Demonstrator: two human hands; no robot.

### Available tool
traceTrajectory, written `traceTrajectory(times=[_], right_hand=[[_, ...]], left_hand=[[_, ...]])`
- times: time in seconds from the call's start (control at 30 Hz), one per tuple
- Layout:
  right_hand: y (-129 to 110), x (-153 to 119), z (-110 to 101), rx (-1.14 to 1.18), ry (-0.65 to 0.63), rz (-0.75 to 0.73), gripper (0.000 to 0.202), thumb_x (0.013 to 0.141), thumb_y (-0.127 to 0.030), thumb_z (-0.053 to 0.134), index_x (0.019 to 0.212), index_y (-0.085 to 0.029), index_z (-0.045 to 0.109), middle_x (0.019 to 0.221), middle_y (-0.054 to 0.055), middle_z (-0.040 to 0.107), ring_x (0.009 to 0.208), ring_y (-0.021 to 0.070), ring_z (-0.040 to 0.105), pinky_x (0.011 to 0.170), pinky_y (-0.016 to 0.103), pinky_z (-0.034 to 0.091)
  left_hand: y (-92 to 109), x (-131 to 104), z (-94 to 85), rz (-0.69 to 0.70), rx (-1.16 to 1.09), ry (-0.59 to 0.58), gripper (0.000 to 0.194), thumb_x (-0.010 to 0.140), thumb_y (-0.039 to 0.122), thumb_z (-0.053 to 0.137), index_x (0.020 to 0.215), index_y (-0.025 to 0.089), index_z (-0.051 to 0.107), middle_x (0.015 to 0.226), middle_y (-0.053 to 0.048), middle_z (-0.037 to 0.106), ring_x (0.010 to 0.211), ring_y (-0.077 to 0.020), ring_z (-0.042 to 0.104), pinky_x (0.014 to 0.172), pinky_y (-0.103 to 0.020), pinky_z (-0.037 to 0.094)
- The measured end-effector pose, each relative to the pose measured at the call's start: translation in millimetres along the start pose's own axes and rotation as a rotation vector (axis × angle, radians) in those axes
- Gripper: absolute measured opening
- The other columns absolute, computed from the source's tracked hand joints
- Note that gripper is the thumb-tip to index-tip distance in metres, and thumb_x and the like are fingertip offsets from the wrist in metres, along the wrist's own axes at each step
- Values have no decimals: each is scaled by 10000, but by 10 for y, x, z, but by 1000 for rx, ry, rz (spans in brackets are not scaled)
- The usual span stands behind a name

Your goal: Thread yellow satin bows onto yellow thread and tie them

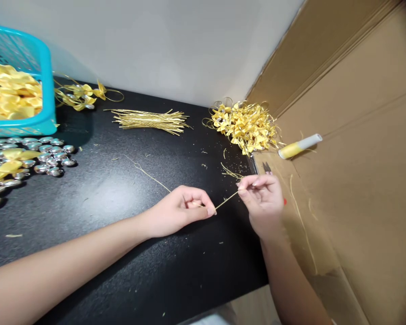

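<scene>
A thin gold cord (226, 199) runs between my two hands above the black table. My left hand (186, 208) pinches it between thumb and forefinger, and a loose tail of the cord trails out behind that hand to the left, ending in a small loop. My right hand (262, 198) grips the other end with its fingertips. Just behind my right hand lie short gold cord ends (232, 173) and the dark tips of a cutting tool (266, 168), its handle mostly hidden by the hand.
At the left stands a turquoise basket (47, 85) of yellow petals, with silver beads (50, 158) before it. A bundle of gold cords (150, 121) lies near the wall. Yellow flower pieces (246, 126) are heaped beside cardboard (352, 158), where a thread spool (299, 146) lies.
</scene>
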State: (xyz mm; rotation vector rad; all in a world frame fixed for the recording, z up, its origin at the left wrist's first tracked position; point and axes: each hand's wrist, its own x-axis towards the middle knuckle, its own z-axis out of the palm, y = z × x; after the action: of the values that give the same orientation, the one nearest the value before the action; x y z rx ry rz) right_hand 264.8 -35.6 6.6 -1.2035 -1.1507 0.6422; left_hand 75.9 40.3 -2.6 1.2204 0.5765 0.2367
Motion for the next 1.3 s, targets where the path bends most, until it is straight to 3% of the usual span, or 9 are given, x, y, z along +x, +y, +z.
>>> traceTrajectory(times=[0.13, 0.27, 0.4, 0.47, 0.53, 0.77, 0.97, 1.13, 1.3], right_hand=[[-34, -9, 16, 83, -142, 78, 262, 804, -103, 670, 886, -240, 462, 783, -42, 616, 717, 90, 591, 683, 240, 501], [-46, -28, 50, 68, -227, 49, 251, 805, -80, 652, 872, -236, 467, 760, -43, 603, 745, 100, 596, 715, 260, 501], [-15, -75, 79, -25, -303, 20, 239, 808, -83, 642, 879, -237, 474, 783, -33, 596, 767, 113, 605, 738, 290, 503], [4, -97, 87, -89, -333, 36, 207, 826, -102, 623, 892, -236, 480, 804, -21, 609, 770, 120, 609, 732, 300, 499], [15, -113, 98, -132, -345, 53, 182, 836, -117, 613, 894, -234, 486, 819, -12, 622, 774, 123, 607, 737, 306, 493], [6, -99, 148, -94, -337, 31, 166, 847, -117, 597, 864, -235, 482, 814, -22, 611, 775, 119, 588, 731, 291, 464], [17, -60, 77, -84, -202, 7, 173, 832, -113, 595, 918, -241, 517, 828, -13, 590, 785, 127, 582, 740, 289, 484], [-14, -46, 82, -296, -351, -163, 292, 756, -166, 731, 1016, -251, 628, 968, 39, 663, 958, 196, 603, 868, 390, 490], [-33, -44, 147, -346, -332, -261, 99, 792, -165, 713, 826, -257, 703, 812, 16, 702, 783, 170, 618, 735, 362, 498]], left_hand=[[-21, -4, -113, 102, -43, -218, 347, 763, 288, 711, 1087, 167, 692, 1002, -53, 665, 905, -159, 597, 803, -259, 465], [64, -14, -120, 131, -153, -79, 525, 787, 320, 715, 1289, 232, 586, 1379, -70, 557, 1287, -222, 480, 1084, -338, 353], [129, -37, 33, 30, -142, -146, 292, 871, 369, 623, 1061, 150, 653, 1012, -75, 687, 921, -160, 634, 859, -277, 482], [95, -54, 107, -28, -99, -185, 313, 925, 425, 527, 894, 131, 630, 675, 4, 580, 584, -87, 506, 591, -200, 431], [31, -72, 152, -25, -89, -121, 343, 949, 445, 466, 809, 148, 564, 527, 74, 381, 469, -65, 301, 451, -172, 271], [-124, -82, 166, 67, -93, 66, 358, 918, 397, 463, 642, 190, 366, 494, 94, 265, 442, -59, 201, 411, -176, 186], [-178, -66, 149, 34, -268, 68, 275, 850, 300, 493, 636, 198, 355, 502, 100, 228, 438, -58, 164, 412, -184, 167], [-187, -67, 146, 47, -239, 59, 261, 848, 296, 486, 635, 196, 373, 485, 94, 265, 436, -63, 200, 423, -190, 186], [-169, -75, 144, 60, -113, 60, 343, 885, 396, 476, 624, 186, 400, 479, 85, 287, 443, -66, 228, 432, -192, 202]])
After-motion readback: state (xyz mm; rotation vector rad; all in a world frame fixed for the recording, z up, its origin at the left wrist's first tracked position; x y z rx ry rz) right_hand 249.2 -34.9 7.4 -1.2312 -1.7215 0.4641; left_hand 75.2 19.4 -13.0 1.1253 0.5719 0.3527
